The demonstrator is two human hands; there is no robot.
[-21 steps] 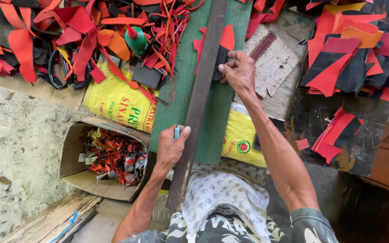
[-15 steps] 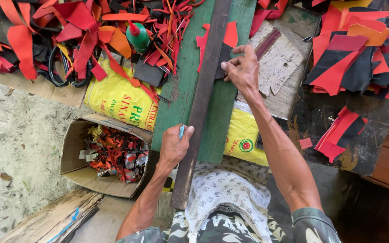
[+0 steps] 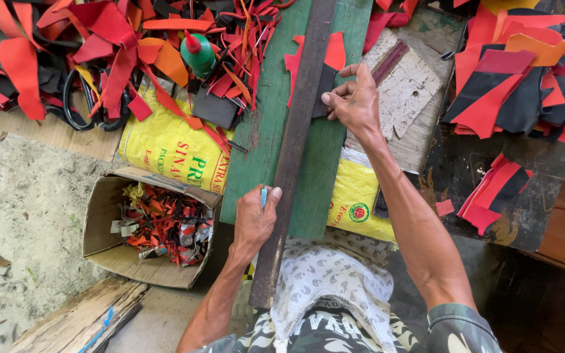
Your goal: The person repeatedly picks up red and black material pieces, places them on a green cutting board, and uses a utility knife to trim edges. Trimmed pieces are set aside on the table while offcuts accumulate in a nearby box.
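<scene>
Fingers of the left hand [image 3: 254, 219] clench a small blue-handled blade [image 3: 263, 196] against the long dark wooden straightedge [image 3: 293, 147], which runs lengthwise up centre frame; right hand [image 3: 356, 101] presses it higher up.

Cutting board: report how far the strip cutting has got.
Done: cut red and black scraps fill the carton, and more pieces lie heaped beyond the board. In hand: the right hand presses a red and black piece against the straightedge, and the left hand holds a small blade at its near edge. Left: uncut sheets stacked at right.
</scene>
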